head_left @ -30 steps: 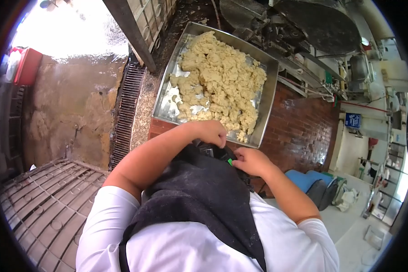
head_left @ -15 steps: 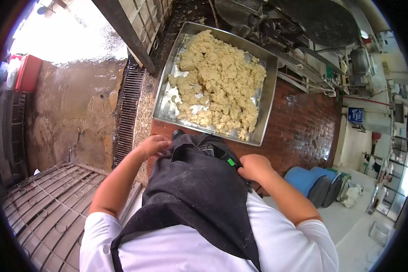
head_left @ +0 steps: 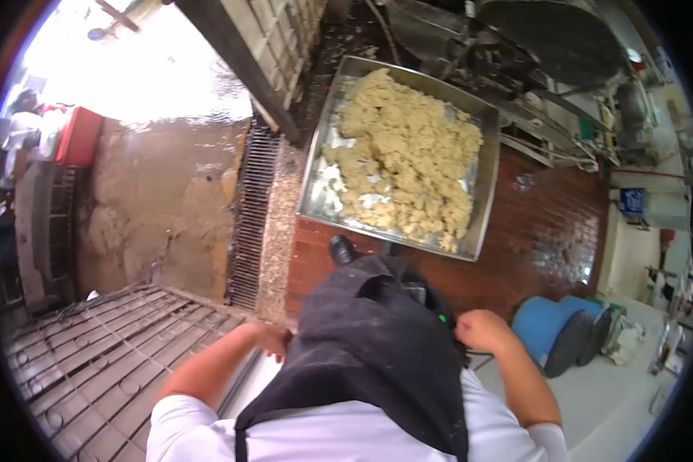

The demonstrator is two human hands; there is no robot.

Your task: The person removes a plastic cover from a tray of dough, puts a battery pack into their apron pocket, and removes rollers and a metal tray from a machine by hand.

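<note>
My left hand (head_left: 271, 340) hangs beside the black apron (head_left: 354, 331), its fingers loosely apart and holding nothing that shows. On the other side my right hand (head_left: 479, 331) is closed like a fist close to the apron's edge; no object shows in it. A small green light (head_left: 442, 317) glows on a dark device at the waist. In front of my feet is a large square metal tray (head_left: 308, 202), heaped with a pale yellow, crumbly, dough-like mass (head_left: 408, 154). A black shoe (head_left: 342, 249) shows just below the tray.
A slotted floor drain (head_left: 254, 208) runs along the left by wet ground. A metal lattice gate (head_left: 123, 346) lies lower left, with a red crate (head_left: 79, 137) farther off. Blue containers (head_left: 548, 327) stand at right on the brick floor's side; dark machinery (head_left: 508, 61) is beyond the tray.
The view has shifted, so the tray sits farther right and slightly lower. Both hands are lower in the view, and a shoe shows more clearly below the tray.
</note>
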